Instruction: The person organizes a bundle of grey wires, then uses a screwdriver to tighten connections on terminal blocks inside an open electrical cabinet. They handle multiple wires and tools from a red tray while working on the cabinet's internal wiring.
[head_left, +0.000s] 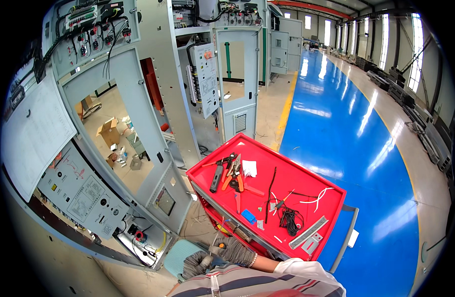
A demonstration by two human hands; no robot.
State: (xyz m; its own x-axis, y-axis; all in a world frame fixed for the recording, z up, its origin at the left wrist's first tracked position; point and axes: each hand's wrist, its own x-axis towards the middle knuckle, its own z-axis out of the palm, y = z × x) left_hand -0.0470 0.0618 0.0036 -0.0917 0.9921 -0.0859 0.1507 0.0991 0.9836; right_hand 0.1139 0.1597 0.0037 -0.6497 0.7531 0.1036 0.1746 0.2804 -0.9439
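Both my hands wear grey knitted gloves and are close together, low in front of my body. My right hand [236,251] has its fingers curled round a small tool with an orange end [221,245]; its kind is too small to make out. Right beside it, my left hand [196,264] has its fingers bent inward, and whatever they may hold is hidden. A red-topped tool cart [301,174] stands just beyond. On it are orange-handled pliers [226,181], a grey-and-black hand tool [217,178], a coiled black cable [290,221] and a small blue block [248,216].
To the left rise grey electrical cabinets with an open door [153,183], a wired panel [86,195] and a hanging paper sheet [36,133]. A green-grey seat [177,255] is by my left hand. A metal strip [308,232] and white wires [320,198] lie on the cart.
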